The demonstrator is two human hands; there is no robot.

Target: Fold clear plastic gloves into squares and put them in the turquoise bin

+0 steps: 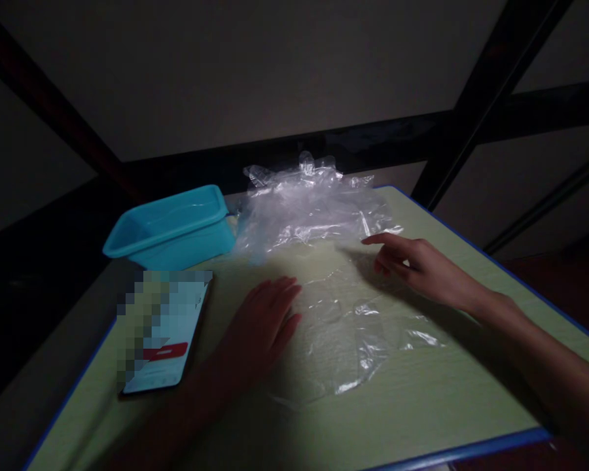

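A thin clear plastic piece [343, 333], shaped like a disposable glove, lies flat on the pale green table [294, 435]. My left hand [267, 314] rests at its left edge with the fingers extended and nothing held. To the right, my right hand [407, 261] hovers over the table with its index finger pointing left and the other fingers loosely curled; it holds nothing visible. Behind both hands spreads a crumpled heap of clear plastic [314, 203], close to the right fingertip.
An open blue plastic basin [191, 242] stands at the back left of the table. In front of it lies a phone or tablet [177, 340] with a lit, partly pixelated screen. A wall with dark beams rises behind the table.
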